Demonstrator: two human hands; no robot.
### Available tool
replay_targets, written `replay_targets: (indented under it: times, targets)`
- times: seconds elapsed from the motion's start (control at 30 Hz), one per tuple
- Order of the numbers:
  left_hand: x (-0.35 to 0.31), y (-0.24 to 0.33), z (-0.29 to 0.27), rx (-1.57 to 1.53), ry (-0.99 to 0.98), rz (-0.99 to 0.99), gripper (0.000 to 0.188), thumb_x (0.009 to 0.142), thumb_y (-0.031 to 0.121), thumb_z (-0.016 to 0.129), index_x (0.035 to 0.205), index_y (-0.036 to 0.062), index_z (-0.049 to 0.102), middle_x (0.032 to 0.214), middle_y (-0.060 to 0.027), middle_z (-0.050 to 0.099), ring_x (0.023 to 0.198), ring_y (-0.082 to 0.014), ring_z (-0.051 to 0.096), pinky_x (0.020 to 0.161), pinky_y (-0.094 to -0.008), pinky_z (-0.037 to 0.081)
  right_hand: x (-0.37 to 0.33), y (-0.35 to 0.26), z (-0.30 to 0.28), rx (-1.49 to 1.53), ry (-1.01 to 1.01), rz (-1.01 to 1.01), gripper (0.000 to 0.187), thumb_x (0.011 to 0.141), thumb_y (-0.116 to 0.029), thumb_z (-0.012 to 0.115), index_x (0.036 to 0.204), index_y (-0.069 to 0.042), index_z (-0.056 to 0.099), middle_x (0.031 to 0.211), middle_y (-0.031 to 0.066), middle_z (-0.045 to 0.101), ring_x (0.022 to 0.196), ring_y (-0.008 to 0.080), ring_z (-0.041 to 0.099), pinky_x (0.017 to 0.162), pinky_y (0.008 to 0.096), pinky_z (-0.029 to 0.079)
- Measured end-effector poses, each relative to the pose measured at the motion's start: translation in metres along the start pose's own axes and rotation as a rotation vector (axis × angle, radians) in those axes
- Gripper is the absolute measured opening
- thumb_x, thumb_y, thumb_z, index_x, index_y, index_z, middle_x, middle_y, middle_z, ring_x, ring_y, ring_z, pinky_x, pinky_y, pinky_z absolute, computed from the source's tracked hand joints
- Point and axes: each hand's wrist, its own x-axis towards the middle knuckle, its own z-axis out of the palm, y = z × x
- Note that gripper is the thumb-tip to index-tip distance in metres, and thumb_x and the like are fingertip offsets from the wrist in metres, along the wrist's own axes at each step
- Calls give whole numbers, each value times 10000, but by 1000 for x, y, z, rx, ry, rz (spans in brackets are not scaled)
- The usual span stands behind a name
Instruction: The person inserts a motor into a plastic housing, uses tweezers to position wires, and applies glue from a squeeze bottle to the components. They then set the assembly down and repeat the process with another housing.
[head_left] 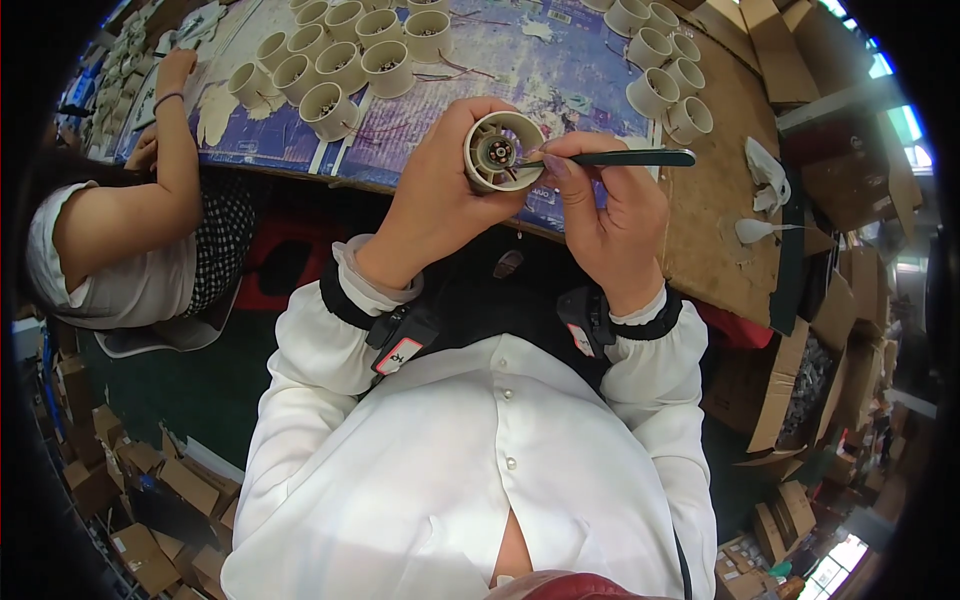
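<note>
My left hand (440,190) is wrapped round a cream-coloured round housing (480,132), its opening tilted toward me. Inside it I see spokes and a dark round core with small metal parts. Dark green tweezers (630,158) are pinched in my right hand (610,205), lying roughly level. Their tip reaches into the right side of the housing's opening; what it touches there is too small to make out. Both hands are above the table's near edge.
Similar cream housings (388,68) with thin wires stand in a group at the far left, and more housings (653,90) at the far right. A small white bottle (755,230) and crumpled white plastic (767,175) lie right. A co-worker's arm (178,150) is at the left. Cardboard boxes (790,390) surround the table.
</note>
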Motion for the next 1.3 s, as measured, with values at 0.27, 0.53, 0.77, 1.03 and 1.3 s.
replay_targets:
  times: [0.27, 0.53, 0.77, 1.03, 1.3]
  targets:
    - [8, -6, 1, 86, 16, -6, 557, 656, 52, 758, 1143, 45, 487, 1015, -119, 581, 941, -301, 587, 803, -350, 474, 13, 2, -1, -113, -10, -93, 64, 876, -3, 608, 936, 9, 626, 860, 97, 642, 744, 183, 626, 660, 270, 483]
    - [2, -8, -1, 72, -14, 29, 546, 674, 36, 760, 1142, 47, 479, 1042, -85, 559, 937, -212, 566, 820, -300, 460, 4, 3, 4, -74, 28, -82, 80, 832, 7, 629, 910, -4, 631, 854, 115, 633, 746, 277, 620, 666, 337, 491]
    - [1, 1, -3, 113, -21, 17, 568, 676, 39, 768, 1155, 56, 463, 1040, -99, 559, 934, -232, 575, 803, -309, 465, 9, -7, 0, -81, 1, -116, 105, 805, 4, 665, 900, -12, 625, 840, 108, 625, 716, 290, 614, 624, 349, 493]
    - [-1, 0, 1, 147, -13, 43, 573, 659, 33, 772, 1144, 60, 467, 1070, -109, 542, 950, -267, 566, 823, -333, 458, 3, -4, 0, -77, 4, -101, 116, 796, 0, 677, 895, -16, 619, 848, 108, 631, 721, 284, 613, 636, 348, 488]
    - [9, 7, -1, 167, 35, 68, 518, 660, 34, 744, 1125, 48, 518, 1060, -99, 561, 949, -234, 582, 826, -314, 465, 7, -3, 0, -60, 66, -45, 80, 870, -28, 630, 939, -7, 597, 877, 112, 653, 765, 205, 644, 688, 287, 496]
